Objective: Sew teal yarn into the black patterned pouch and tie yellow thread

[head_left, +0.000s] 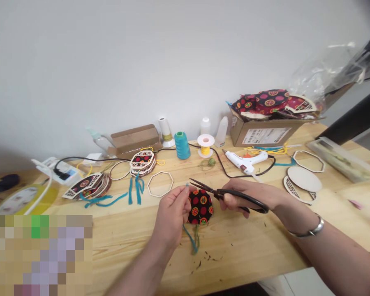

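Observation:
My left hand (175,207) is closed in a pinch, and a tiny tip of teal cord (187,184) sticks up from between the fingertips. Black scissors (216,193) are gripped by my right hand (243,194), their blades slightly parted and pointing left at the pinched cord tip. Under and beside my left fingers is a rounded piece of black fabric (200,206) printed with red and orange circles. I cannot tell whether the left hand also touches it. A teal and green tassel (195,242) trails from its lower edge onto the table.
Behind my hands stand a teal thread cone (181,146), a yellow cord spool (205,146) and a white glue gun (246,161). Left lie stacked fabric ornaments (88,187) and an octagonal wooden frame (160,184). A cardboard box (262,131) stands back right; wooden discs (304,179) lie right.

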### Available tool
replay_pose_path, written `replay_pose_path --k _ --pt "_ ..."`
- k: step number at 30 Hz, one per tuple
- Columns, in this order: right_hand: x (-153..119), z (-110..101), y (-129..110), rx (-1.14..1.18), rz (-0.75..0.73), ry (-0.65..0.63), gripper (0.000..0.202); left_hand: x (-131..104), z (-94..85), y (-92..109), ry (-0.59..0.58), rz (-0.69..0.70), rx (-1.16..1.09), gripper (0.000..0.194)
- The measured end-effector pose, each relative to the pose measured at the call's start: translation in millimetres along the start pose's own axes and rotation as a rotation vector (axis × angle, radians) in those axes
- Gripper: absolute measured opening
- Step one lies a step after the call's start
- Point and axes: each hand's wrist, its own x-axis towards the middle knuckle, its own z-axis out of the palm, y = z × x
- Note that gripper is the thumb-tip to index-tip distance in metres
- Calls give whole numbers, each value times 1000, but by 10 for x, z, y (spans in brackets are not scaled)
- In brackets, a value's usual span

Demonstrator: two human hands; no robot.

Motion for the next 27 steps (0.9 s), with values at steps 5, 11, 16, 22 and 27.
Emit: replay_pose_path --k 5,11,16,22,27 --pt "52 29 -79 36 28 -33 61 -10 9 -29 -19 0 11 29" --pt "116 65 -36 90 -14 -48 55 2 6 -40 -28 5 30 29" --pt "141 70 -17 110 -8 -52 55 -1 5 -44 -27 15 35 30" --pt "147 71 -5 131 -19 -48 53 -3 6 -41 -25 13 37 28" --pt "161 70 8 104 -21 -55 54 7 9 -43 -17 15 24 27"
